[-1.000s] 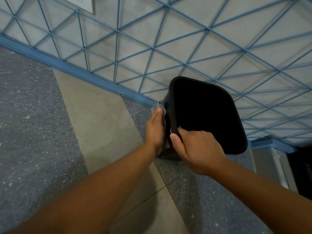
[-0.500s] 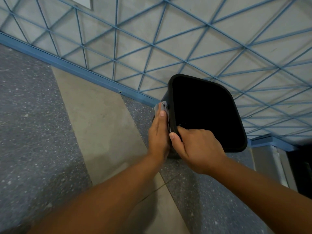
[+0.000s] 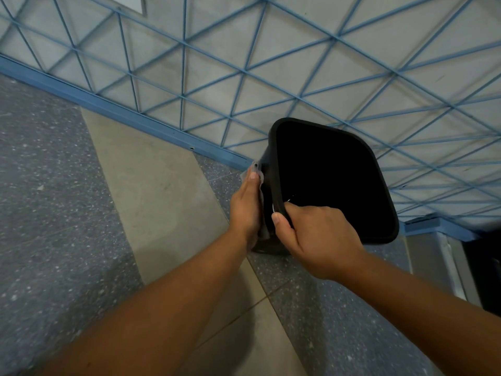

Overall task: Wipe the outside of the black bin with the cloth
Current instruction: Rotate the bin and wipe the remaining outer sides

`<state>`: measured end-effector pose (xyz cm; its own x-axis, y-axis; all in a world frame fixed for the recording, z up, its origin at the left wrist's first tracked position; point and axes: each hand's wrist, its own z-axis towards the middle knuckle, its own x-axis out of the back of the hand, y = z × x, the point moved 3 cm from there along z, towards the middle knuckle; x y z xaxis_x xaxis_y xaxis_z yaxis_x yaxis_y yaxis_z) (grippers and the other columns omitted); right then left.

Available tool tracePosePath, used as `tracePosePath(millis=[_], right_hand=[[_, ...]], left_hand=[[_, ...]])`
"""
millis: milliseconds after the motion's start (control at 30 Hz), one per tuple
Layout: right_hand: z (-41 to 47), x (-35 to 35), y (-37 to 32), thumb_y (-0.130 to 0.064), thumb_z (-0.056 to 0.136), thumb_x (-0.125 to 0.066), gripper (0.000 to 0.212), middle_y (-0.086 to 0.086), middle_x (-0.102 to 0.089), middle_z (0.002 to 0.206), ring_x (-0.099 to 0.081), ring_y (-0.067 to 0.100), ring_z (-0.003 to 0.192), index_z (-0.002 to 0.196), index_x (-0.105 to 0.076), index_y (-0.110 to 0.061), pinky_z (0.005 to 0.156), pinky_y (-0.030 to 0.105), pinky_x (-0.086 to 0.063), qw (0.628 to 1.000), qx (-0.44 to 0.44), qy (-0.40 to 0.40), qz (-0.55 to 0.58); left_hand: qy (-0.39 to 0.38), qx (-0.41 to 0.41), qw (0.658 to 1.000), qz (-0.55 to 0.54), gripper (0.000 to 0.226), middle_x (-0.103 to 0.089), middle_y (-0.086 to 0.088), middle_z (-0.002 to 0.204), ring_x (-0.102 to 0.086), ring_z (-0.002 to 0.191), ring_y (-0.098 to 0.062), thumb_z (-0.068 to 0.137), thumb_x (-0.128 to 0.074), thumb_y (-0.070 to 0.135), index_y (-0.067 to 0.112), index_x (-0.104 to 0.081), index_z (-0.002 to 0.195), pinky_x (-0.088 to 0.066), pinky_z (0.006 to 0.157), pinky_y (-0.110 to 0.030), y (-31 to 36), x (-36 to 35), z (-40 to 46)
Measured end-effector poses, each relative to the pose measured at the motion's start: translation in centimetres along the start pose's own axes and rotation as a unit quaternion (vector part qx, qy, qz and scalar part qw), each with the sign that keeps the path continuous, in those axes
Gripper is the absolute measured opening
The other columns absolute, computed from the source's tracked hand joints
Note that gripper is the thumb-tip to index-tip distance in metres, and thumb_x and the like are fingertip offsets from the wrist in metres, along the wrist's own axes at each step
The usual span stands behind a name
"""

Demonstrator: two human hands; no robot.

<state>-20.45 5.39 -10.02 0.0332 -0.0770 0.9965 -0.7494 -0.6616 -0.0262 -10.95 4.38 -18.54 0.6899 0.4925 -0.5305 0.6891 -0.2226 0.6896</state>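
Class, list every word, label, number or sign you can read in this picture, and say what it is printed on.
None can be read.
The black bin, the cloth and the wall show no print.
A pale plate at the top edge shows no readable text.

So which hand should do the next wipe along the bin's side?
The left hand. It already presses the cloth flat against the bin's outer wall, fingers straight. The right hand grips the rim, steadying the bin, so it is best left there.
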Motion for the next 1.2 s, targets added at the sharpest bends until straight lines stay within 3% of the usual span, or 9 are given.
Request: tracePosePath(millis=[100, 200, 333, 500, 633, 767, 1033, 1200], right_hand=[[0.0, -0.1, 0.1, -0.053, 0.093, -0.01, 0.05, -0.005, -0.058, 0.068, -0.057, 0.017, 0.06, 0.083, -0.051, -0.026, 0.057, 0.036, -0.046, 1.0, -0.006, -0.004, -0.008], [0.0, 0.0, 0.1, -0.053, 0.094, -0.01, 0.048, -0.007, -0.054, 0.066, -0.056, 0.016, 0.058, 0.081, -0.049, -0.027, 0.055, 0.034, -0.045, 1.0, -0.004, -0.004, -0.01], [0.2, 0.0, -0.2, -0.051, 0.096, -0.013, 0.044, -0.005, -0.054, 0.065, -0.056, 0.018, 0.058, 0.08, -0.046, -0.027, 0.054, 0.035, -0.045, 1.0, -0.006, 0.003, -0.015], [0.2, 0.2, -0.2, -0.05, 0.096, -0.016, 0.045, -0.003, -0.058, 0.068, -0.057, 0.018, 0.059, 0.081, -0.05, -0.025, 0.056, 0.034, -0.044, 1.0, -0.005, -0.002, -0.014], [0.1, 0.2, -0.2, -0.05, 0.097, -0.015, 0.041, -0.006, -0.053, 0.066, -0.054, 0.015, 0.057, 0.079, -0.044, -0.028, 0.055, 0.033, -0.043, 1.0, -0.002, -0.006, -0.014], [0.1, 0.2, -0.2, -0.05, 0.096, -0.018, 0.038, -0.005, -0.053, 0.066, -0.056, 0.019, 0.059, 0.079, -0.043, -0.027, 0.056, 0.034, -0.041, 1.0, -0.007, -0.006, -0.009], [0.3, 0.3, -0.3, -0.05, 0.097, -0.016, 0.045, -0.002, -0.059, 0.071, -0.058, 0.021, 0.063, 0.082, -0.049, -0.025, 0.06, 0.037, -0.046, 1.0, -0.012, -0.008, -0.01], [0.2, 0.3, -0.3, -0.055, 0.095, -0.014, 0.05, -0.002, -0.06, 0.068, -0.058, 0.019, 0.061, 0.079, -0.051, -0.025, 0.058, 0.036, -0.046, 1.0, -0.019, -0.003, -0.01]], left_hand=[[-0.003, -0.025, 1.0, -0.007, 0.05, -0.061, -0.017, 0.159, -0.056, 0.153, -0.03, 0.115, -0.048, 0.034, 0.005, -0.06, 0.154, -0.04, 0.132, -0.051, 0.2, -0.7, -0.3], [-0.021, -0.043, 0.999, 0.025, 0.051, -0.054, -0.02, 0.165, -0.047, 0.159, -0.033, 0.117, -0.043, 0.029, 0.002, -0.054, 0.158, -0.034, 0.135, -0.053, -0.5, -0.4, -1.0], [0.001, -0.027, 0.999, 0.032, 0.05, -0.065, -0.021, 0.154, -0.06, 0.149, -0.032, 0.117, -0.044, 0.033, 0.002, -0.061, 0.153, -0.043, 0.13, -0.05, 0.6, 0.0, 0.6], [-0.023, -0.086, 0.996, 0.024, 0.051, -0.052, -0.014, 0.168, -0.044, 0.162, -0.026, 0.116, -0.044, 0.031, 0.006, -0.053, 0.16, -0.031, 0.137, -0.05, 0.3, -0.9, -1.1], [-0.027, -0.086, 0.991, 0.097, 0.051, -0.047, -0.017, 0.171, -0.038, 0.165, -0.029, 0.118, -0.033, 0.026, 0.005, -0.048, 0.163, -0.028, 0.138, -0.05, -0.7, 0.3, -0.3], [-0.023, -0.088, 0.995, 0.028, 0.05, -0.047, -0.008, 0.172, -0.036, 0.166, -0.023, 0.118, -0.038, 0.03, 0.012, -0.049, 0.163, -0.026, 0.139, -0.048, -0.2, -0.6, -0.4], [-0.008, -0.072, 0.997, 0.033, 0.051, -0.053, -0.013, 0.167, -0.046, 0.161, -0.026, 0.116, -0.044, 0.034, 0.009, -0.054, 0.16, -0.032, 0.136, -0.049, 0.1, -0.3, 1.2], [-0.044, -0.113, 0.991, 0.048, 0.051, -0.046, -0.007, 0.173, -0.037, 0.166, -0.022, 0.117, -0.042, 0.03, 0.014, -0.047, 0.164, -0.027, 0.139, -0.048, -1.1, 0.0, -0.4]])
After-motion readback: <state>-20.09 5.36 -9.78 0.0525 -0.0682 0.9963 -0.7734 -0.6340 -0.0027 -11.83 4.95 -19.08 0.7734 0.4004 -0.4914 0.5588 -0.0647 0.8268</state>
